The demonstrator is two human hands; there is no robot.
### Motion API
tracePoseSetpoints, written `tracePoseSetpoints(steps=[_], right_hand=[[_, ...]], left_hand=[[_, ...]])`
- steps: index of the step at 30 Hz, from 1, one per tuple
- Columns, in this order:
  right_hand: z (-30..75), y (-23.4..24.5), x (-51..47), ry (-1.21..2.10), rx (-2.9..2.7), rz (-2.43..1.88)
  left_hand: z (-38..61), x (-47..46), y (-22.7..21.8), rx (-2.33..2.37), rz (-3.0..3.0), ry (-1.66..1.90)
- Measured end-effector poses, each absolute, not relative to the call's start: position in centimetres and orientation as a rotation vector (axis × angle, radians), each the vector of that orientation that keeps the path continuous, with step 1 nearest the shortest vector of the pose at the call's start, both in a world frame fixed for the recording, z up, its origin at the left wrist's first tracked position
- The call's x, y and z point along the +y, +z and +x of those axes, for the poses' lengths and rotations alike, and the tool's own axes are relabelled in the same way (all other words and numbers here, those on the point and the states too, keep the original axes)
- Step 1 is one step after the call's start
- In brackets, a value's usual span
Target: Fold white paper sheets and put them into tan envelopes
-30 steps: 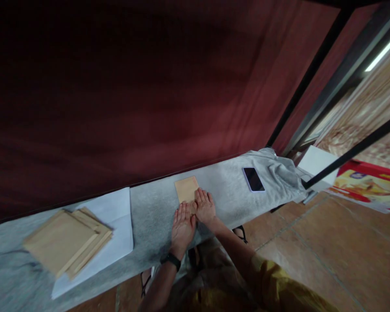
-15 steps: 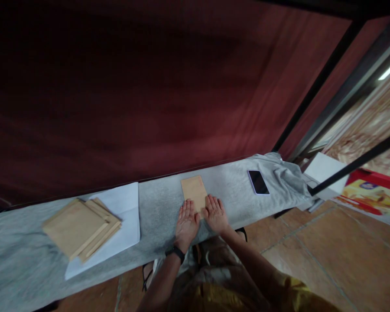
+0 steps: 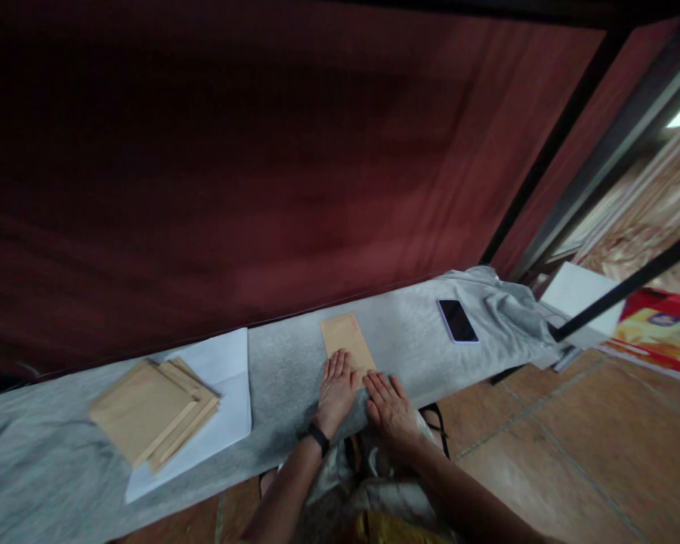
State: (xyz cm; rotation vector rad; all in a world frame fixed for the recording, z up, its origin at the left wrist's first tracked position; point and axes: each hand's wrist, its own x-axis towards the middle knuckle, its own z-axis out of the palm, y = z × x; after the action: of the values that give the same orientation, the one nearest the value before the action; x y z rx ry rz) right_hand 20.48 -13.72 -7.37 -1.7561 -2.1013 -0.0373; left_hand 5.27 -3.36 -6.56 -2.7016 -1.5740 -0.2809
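Observation:
A small brown envelope (image 3: 345, 337) lies flat on the grey cloth-covered table (image 3: 283, 370). My left hand (image 3: 335, 390), with a black band at the wrist, rests flat with fingers stretched out, its fingertips on the envelope's near left edge. My right hand (image 3: 392, 408) lies flat and open beside it, fingertips at the envelope's near right corner. Neither hand holds anything.
A stack of brown envelopes (image 3: 150, 409) sits on a white sheet (image 3: 227, 378) at the left. A dark phone (image 3: 458, 320) lies at the right, near bunched grey cloth (image 3: 515, 313). A dark red curtain (image 3: 261, 174) hangs behind the table. Tiled floor (image 3: 572, 453) spreads to the right.
Both hands have slid back toward me along the envelope, from covering its near half to resting at its near edge. The view has shifted slightly.

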Motion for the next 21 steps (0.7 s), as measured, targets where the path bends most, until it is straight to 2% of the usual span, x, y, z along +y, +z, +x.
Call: tracePoseSetpoints(steps=[8,21], right_hand=[[20.4,-7.4,-13.6,-0.014,-2.084,-1.758],[20.4,-7.3,-13.7,-0.015,-2.077,-1.736]], left_hand=[[8.8,0.8,-6.1,-1.550,-2.738,-0.199],[9.3,2.5,-6.4,-1.570,-2.731,-0.324]])
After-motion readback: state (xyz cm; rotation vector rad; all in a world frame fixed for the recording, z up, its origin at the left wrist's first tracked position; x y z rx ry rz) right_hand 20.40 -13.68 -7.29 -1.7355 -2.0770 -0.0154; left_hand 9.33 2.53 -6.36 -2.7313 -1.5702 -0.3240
